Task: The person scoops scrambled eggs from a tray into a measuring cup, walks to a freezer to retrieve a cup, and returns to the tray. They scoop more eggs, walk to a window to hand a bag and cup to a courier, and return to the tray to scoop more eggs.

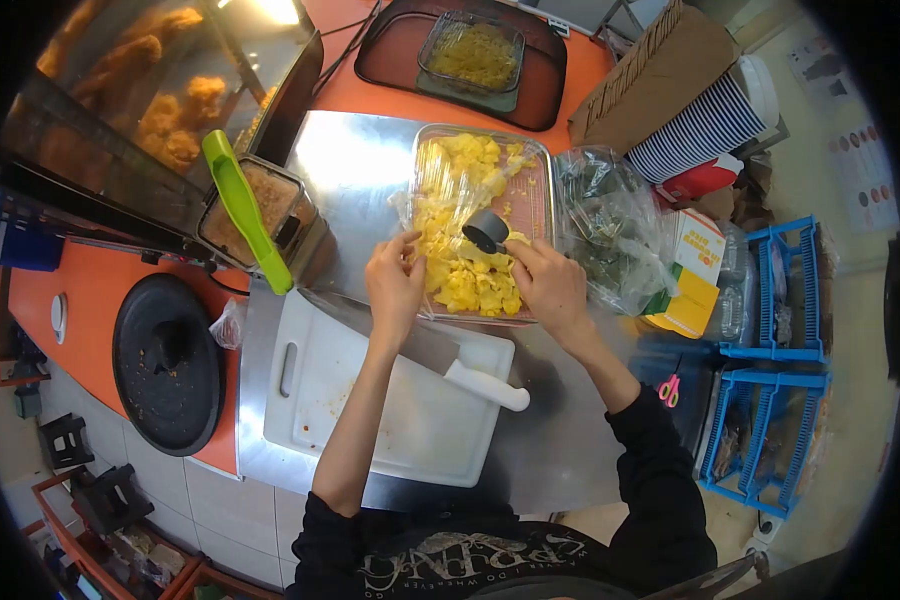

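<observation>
A glass tray (553, 215) holds yellow scrambled egg (475, 285), with clear plastic wrap (460, 205) lying over part of it. My right hand (553, 290) grips the handle of a small black measuring cup (485, 230), which is tilted above the egg. At the tray's left edge is my left hand (395, 285), its fingers curled in beside the plastic wrap; what they hold, if anything, is hidden. A knife with a white handle (488, 386) lies across the white cutting board (390, 440), its blade partly under my left forearm.
To the left stands a container of crumb-like food (268, 195) with lime-green tongs (235, 200) across it. A black round lid (170, 385) rests on the orange counter (80, 300). Right of the tray are a plastic bag (610, 230), stacked paper cups (695, 130) and pink scissors (669, 390).
</observation>
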Action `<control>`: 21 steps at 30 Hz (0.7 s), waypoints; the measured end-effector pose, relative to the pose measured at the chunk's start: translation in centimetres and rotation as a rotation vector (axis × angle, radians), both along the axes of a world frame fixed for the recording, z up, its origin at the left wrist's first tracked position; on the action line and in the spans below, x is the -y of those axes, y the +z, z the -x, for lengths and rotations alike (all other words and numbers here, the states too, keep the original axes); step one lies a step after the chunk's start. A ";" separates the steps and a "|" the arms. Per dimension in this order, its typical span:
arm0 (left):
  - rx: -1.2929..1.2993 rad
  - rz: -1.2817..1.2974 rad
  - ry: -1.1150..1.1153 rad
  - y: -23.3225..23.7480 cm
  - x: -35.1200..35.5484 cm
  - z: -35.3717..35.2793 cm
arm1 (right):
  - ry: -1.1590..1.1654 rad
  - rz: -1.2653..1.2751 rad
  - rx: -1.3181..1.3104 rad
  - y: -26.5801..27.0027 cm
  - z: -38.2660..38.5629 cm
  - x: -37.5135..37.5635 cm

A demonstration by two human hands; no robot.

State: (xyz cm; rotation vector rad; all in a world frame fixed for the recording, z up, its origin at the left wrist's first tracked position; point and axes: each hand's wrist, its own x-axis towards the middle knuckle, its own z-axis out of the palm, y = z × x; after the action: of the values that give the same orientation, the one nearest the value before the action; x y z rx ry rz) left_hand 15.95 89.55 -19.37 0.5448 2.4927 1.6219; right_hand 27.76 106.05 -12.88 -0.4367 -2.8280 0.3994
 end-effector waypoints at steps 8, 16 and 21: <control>-0.044 0.010 -0.021 -0.5 0.0 0.0 | -0.016 -0.118 0.045 -2.4 0.7 2.8; -0.035 -0.036 -0.021 -0.6 -0.1 -0.4 | -0.094 -0.083 0.105 -3.0 1.4 4.9; -0.104 0.107 -0.082 0.2 -0.3 -0.4 | -0.079 -0.056 0.002 -4.4 0.6 5.5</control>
State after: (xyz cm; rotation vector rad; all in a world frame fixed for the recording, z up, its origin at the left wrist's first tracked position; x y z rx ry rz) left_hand 16.33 89.81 -19.14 0.7246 2.5753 1.4567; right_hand 27.12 100.58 -17.24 -0.5353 -2.8054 0.3039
